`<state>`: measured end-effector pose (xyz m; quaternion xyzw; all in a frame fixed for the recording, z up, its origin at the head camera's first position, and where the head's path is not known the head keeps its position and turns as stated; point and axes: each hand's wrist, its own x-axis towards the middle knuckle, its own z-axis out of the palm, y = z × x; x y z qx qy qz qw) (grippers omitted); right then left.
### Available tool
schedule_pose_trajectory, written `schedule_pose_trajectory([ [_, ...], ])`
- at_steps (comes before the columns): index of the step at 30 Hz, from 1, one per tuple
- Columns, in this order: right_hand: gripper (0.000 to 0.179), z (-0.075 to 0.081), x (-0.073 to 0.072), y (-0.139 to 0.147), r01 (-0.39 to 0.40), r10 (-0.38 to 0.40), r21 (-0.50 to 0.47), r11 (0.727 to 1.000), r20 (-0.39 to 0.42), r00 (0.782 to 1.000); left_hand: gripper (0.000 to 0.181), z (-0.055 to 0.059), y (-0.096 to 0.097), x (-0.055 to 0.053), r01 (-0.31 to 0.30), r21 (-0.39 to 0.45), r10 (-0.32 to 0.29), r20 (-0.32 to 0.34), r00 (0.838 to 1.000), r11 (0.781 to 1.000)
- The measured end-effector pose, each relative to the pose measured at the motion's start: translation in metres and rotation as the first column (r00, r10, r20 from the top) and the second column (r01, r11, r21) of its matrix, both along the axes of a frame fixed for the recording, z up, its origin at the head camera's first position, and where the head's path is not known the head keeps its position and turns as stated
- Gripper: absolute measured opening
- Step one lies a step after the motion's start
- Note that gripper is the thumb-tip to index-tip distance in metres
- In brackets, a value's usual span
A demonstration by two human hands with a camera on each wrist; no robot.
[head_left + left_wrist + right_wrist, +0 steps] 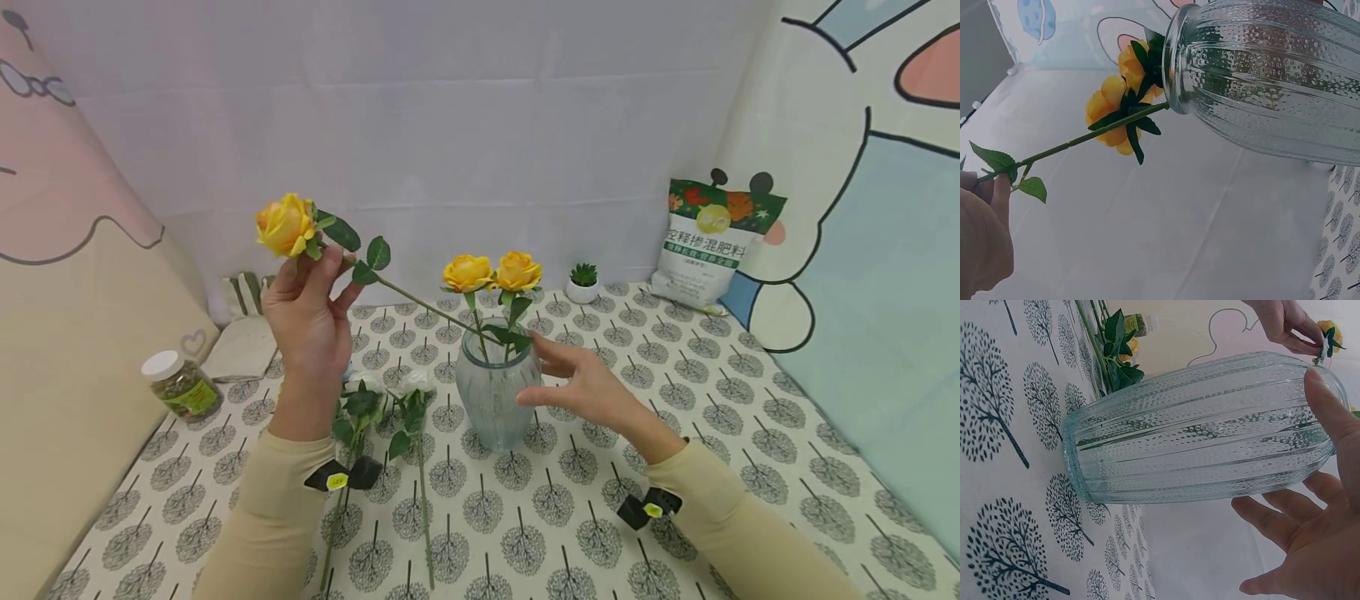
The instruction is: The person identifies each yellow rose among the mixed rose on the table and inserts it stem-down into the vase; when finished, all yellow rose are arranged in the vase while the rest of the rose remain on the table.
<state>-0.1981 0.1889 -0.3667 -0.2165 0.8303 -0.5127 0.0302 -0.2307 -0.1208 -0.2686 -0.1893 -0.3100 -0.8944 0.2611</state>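
My left hand pinches a yellow rose by its stem just under the bloom. The stem slants down to the right, its lower end at the mouth of a ribbed clear glass vase. Two more yellow roses stand upright in the vase, blooms above the rim. At the vase's right side is my right hand, its thumb in front and its fairly straight fingers at the upper glass and behind it. In the right wrist view the thumb overlaps the glass near the mouth.
White roses with long green stems lie on the tree-patterned tablecloth, left of the vase. Farther left are a white-lidded jar and a pale cloth item. A small potted succulent and a printed bag stand at the back right.
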Motion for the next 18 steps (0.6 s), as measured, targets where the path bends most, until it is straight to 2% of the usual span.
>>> schedule_pose_trajectory([
  [4,0.095,0.000,0.000,0.000,-0.001,0.001,-0.001,1.000,0.003,1.000,0.011,0.002,0.005,0.001,-0.023,-0.029,0.022,-0.019,1.000,0.999],
  [9,0.095,0.001,0.000,0.000,0.001,-0.001,-0.004,1.000,0.001,1.000,0.017,0.002,0.011,0.004,0.011,-0.047,-0.012,-0.025,1.000,0.999],
  [14,0.096,0.000,0.000,-0.001,0.001,-0.001,-0.004,1.000,-0.004,1.000,0.021,-0.003,0.018,0.005,-0.008,-0.128,0.006,-0.013,1.000,0.992],
  [18,0.096,-0.001,0.000,-0.001,-0.005,0.005,-0.006,1.000,-0.013,1.000,0.023,-0.008,0.020,0.004,0.014,-0.145,-0.011,0.017,1.000,0.989],
])
